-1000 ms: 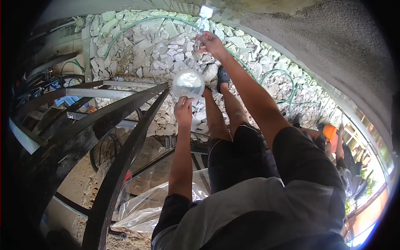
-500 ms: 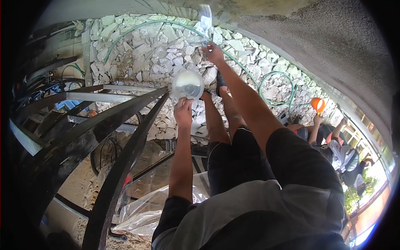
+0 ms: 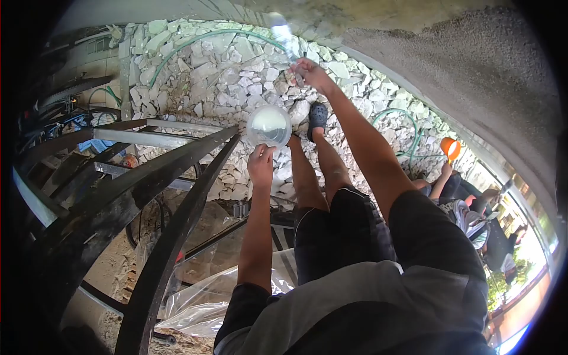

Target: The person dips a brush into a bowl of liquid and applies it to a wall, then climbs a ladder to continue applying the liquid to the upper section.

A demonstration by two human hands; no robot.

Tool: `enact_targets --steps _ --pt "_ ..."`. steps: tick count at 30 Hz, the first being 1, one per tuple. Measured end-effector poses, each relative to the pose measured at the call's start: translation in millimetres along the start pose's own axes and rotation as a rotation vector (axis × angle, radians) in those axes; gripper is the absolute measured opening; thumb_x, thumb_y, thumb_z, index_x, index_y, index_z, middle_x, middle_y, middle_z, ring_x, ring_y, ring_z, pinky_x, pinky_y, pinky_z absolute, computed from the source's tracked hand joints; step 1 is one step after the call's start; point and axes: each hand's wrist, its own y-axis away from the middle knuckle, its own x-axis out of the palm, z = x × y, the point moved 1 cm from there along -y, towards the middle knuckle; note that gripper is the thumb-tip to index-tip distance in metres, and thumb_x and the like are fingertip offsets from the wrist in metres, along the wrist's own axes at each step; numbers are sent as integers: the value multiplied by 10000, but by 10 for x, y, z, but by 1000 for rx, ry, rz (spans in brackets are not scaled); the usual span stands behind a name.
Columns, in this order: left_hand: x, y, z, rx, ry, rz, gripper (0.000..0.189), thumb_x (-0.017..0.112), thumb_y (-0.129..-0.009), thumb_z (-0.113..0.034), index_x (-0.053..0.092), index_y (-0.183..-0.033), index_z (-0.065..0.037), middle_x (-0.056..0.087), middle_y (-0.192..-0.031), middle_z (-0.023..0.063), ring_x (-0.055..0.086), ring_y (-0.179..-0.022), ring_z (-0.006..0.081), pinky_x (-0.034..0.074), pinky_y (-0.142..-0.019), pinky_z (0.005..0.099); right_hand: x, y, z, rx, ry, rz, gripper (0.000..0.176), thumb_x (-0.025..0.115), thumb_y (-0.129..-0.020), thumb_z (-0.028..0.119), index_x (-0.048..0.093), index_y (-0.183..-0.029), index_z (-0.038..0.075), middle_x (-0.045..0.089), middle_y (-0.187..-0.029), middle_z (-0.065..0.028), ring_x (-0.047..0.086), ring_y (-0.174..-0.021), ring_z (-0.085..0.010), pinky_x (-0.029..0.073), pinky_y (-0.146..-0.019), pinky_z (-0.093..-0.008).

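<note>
My left hand (image 3: 261,164) pinches the near rim of a round translucent plastic tub (image 3: 269,126), which has white liquid inside. Up and to the right, my right hand (image 3: 309,75) grips the handle of a paintbrush (image 3: 281,32). Its whitened bristles are blurred and point up at the foot of the concrete wall (image 3: 390,21). Between the hands and beneath them lie broken white stones (image 3: 231,83).
A green hose (image 3: 195,40) curves over the stones. Dark metal frame bars (image 3: 171,171) stand close on my left, with clear plastic sheeting (image 3: 207,299) below. At right, another person holds an orange container (image 3: 450,148). My clog (image 3: 318,115) rests on the stones.
The brush has swung left and tilted, while my right hand has shifted slightly right and down. The tub has moved a little right and down with my left hand. My clog shows more fully.
</note>
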Motion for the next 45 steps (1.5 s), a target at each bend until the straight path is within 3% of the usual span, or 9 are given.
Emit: enact_targets --steps 3,5,11,18,27,30,36,42,45 --pt "-25 -80 18 48 -10 -20 215 771 -818 -31 714 -973 -168 666 -982 54 683 -822 318 538 -692 437 280 566 204 -123 119 46 249 613 -1051 237 579 -1244 82 704 -1034 -81 688 -797 -139 589 -684 -316" --pt "-43 -214 60 26 -35 23 203 768 -818 -34 713 -969 -157 664 -968 64 683 -826 319 534 -690 437 407 974 353 -555 581 5 228 614 -1041 261 620 -1207 105 723 -949 -141 727 -778 -237 589 -695 -391" --pt "-29 -587 158 62 -36 -1 178 749 -818 -49 717 -952 -162 642 -934 42 665 -812 303 522 -694 432 432 1969 506 -270 993 -156 312 615 -1010 363 667 -1214 132 736 -882 -206 709 -836 -431 572 -741 -498" --pt "108 -786 36 107 -48 -33 173 734 -820 -58 724 -949 -174 641 -943 24 665 -819 267 519 -714 415 45 2189 503 -292 1148 -217 291 707 -962 322 693 -1148 98 745 -889 -191 728 -801 -396 579 -683 -473" --pt "206 -898 -128 166 -30 -35 233 743 -795 -23 738 -963 -183 658 -965 12 655 -810 298 523 -713 414 125 1979 522 -218 1167 -231 314 638 -997 339 679 -1179 86 712 -802 -238 711 -762 -431 569 -669 -512" --pt "212 -901 -149 175 -42 -37 229 742 -801 -26 737 -965 -187 654 -961 9 654 -797 297 524 -704 412 168 1981 545 -143 1126 -188 347 604 -1006 333 638 -1232 71 731 -931 -250 714 -853 -441 577 -757 -513" --pt "190 -978 -182 148 -55 -26 220 749 -805 -41 740 -962 -194 654 -957 11 652 -772 294 527 -700 417 98 2125 311 -325 998 -231 340 640 -997 335 658 -1213 72 735 -898 -225 725 -792 -408 577 -691 -489" --pt "194 -1003 -91 170 -68 -1 242 739 -803 -33 735 -989 -188 667 -1001 30 662 -800 302 533 -713 419 -167 2488 213 -283 796 -365 233 676 -1000 250 667 -1160 81 686 -704 -172 710 -624 -336 514 -552 -402" --pt "179 -1055 -83 155 -72 57 265 710 -810 -5 733 -1012 -176 669 -1041 50 675 -839 311 540 -731 422 -401 2735 102 -187 848 -416 242 701 -974 234 664 -1171 98 701 -751 -208 724 -708 -380 539 -599 -447"
